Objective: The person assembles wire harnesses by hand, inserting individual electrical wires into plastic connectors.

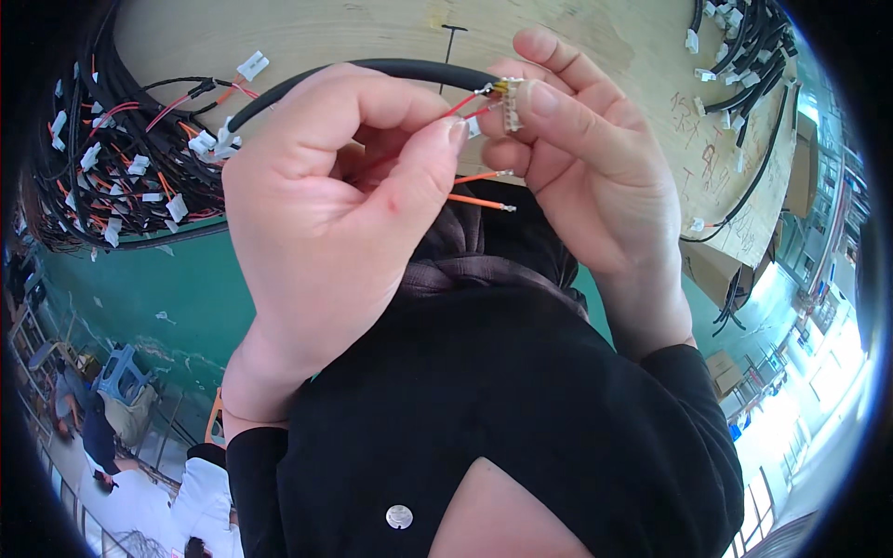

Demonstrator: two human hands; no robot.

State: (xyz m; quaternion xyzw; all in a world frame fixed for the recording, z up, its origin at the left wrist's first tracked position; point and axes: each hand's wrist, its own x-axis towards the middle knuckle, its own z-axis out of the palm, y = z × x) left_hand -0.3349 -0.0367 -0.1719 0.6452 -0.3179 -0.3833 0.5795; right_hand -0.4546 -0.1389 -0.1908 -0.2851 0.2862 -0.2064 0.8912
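"So, where is the connector, and how is it held?"

"Against the surface it is seen, pinched between the thumb and fingers of the right hand. By the left hand, thumb and forefinger pressed together, red wires are gripped near their metal tips."

"How might it be felt in the hands?"

"Almost weightless, presumably: small, pale and stiff, probably plastic. It is best taken by its flat sides, lightly. The red wires should be found soft and easily bent, so they are best pinched close behind the tips, which could be deformed if squeezed."

"And the black cable?"

"Springier, judging by the wide arc in which it is bowed; the connector could be tugged by it. Below, orange wires are seen with their metal tips exposed."
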